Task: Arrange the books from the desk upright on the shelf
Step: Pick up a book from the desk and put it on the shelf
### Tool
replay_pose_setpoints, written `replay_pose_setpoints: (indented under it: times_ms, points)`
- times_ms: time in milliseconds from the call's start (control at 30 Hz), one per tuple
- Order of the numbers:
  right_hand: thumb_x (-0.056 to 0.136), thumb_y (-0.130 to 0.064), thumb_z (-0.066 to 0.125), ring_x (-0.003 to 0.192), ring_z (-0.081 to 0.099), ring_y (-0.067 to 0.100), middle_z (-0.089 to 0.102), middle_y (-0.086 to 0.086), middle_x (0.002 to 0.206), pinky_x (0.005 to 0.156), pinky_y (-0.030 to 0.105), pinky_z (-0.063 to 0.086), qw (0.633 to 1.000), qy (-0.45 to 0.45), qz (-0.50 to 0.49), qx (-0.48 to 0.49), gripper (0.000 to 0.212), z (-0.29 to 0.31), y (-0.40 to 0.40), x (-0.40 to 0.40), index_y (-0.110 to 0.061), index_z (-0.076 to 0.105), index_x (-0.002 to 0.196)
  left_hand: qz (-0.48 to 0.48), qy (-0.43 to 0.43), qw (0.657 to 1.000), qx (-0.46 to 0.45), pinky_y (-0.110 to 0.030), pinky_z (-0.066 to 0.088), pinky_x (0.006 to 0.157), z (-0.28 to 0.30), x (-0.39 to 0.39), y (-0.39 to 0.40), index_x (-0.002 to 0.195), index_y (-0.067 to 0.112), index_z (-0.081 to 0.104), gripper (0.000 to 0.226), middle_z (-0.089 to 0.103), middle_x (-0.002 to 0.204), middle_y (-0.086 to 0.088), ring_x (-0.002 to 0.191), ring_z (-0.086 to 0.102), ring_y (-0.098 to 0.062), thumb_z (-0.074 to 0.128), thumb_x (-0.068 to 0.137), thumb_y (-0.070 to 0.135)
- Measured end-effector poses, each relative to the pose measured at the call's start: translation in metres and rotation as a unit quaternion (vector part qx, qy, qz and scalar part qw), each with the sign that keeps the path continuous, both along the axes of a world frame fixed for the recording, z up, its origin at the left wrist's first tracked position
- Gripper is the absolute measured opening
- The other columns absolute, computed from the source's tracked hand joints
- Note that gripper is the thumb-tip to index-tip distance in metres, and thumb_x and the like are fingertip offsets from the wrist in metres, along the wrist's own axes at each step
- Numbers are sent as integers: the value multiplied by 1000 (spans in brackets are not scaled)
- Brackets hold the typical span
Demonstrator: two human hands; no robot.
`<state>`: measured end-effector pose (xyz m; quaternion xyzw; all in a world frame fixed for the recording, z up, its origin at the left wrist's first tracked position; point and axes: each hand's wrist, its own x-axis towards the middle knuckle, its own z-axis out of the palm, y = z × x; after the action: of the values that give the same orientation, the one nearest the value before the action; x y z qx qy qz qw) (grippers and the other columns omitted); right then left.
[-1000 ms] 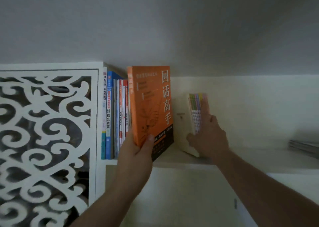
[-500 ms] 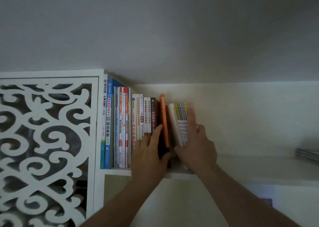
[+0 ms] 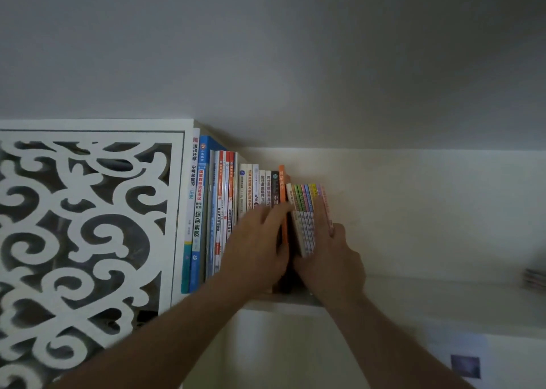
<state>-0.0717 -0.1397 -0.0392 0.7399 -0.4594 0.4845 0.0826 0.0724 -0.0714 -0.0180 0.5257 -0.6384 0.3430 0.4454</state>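
Observation:
A row of upright books [image 3: 224, 199] stands on the white shelf [image 3: 413, 297], against the shelf's left side. The orange book [image 3: 282, 187] stands upright at the right end of that row. My left hand [image 3: 257, 247] presses flat on the spines there, with straight fingers and the thumb across the orange spine. Right beside it, a bundle of thin books with coloured spines [image 3: 304, 211] leans slightly left. My right hand [image 3: 331, 258] grips its lower part, fingers along its right side.
A white carved fretwork panel [image 3: 88, 226] fills the left. A small flat stack of books [image 3: 536, 279] lies at the shelf's far right. Bare shelf board stretches between it and my right hand. The wall is close behind, the ceiling just above.
My left hand turned the orange book spine-out and slid it into the row, then laid itself flat on the spines. My right hand brought the thin bundle left against it.

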Motion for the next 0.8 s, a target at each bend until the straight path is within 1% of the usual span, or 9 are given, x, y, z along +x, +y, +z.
replay_pose_setpoints:
  times_ms: [100,167,233,300,367,433,533,633,800]
  points:
    - [87,-60,65,82,56,22,42,0,131,66,32,49,1000,6,-3,5,116,-3,-1,-1,-50,-28,154,40,-18,997,-63,-44,35,114,66,10,-4,152,26,41,63,51,145,-4,134,42,-23,61,95,44]
    - [88,-63,65,80,53,21,41,1,133,67,31,48,1000,10,-2,7,115,-3,-1,-1,-49,-28,154,107,-44,993,-10,-48,32,114,106,12,-9,153,24,42,61,50,150,-5,139,39,-29,51,99,51]
    - [88,-63,66,81,54,23,41,2,134,67,32,47,1000,13,-2,11,117,-1,-1,-1,-49,-30,154,182,-97,976,71,-49,32,109,126,10,-14,140,26,58,53,60,140,-1,135,42,-28,43,100,58]
    - [88,-63,65,82,57,26,41,2,134,66,32,45,1000,19,-8,10,117,-2,-1,-1,-50,-31,153,213,-122,967,66,-48,34,104,127,7,-15,123,25,66,51,66,126,2,128,46,-25,44,98,62]
    - [88,-61,65,87,63,31,41,2,133,66,34,47,1000,14,-7,6,117,-3,-2,0,-52,-32,151,177,-114,978,-8,-44,37,98,118,3,-12,119,22,61,51,64,124,-1,122,47,-24,53,93,65]
    - [89,-60,65,89,66,33,42,3,131,66,36,49,1000,6,0,7,116,-2,-6,0,-54,-34,150,63,-53,996,-39,-33,40,87,104,-6,-5,120,21,52,55,55,124,-3,112,47,-20,71,86,59]
    - [89,-65,62,89,66,33,44,4,130,66,36,50,1000,-9,16,10,113,-2,-10,-1,-55,-33,150,-103,59,990,71,-26,56,63,89,-15,11,128,27,36,62,56,115,-1,91,63,-11,81,86,29]
    - [89,-69,60,90,66,36,44,5,131,68,37,48,1000,-6,18,15,112,-2,-10,-3,-53,-29,154,-137,107,980,98,-29,62,57,96,-7,44,128,24,36,53,68,100,-2,73,72,-12,73,92,13]
    - [90,-72,58,99,67,37,48,6,134,79,45,54,998,-12,60,30,107,2,-2,1,-55,-25,155,-100,95,990,-30,-21,56,51,134,17,142,120,19,42,41,65,89,5,72,68,-1,71,90,20]
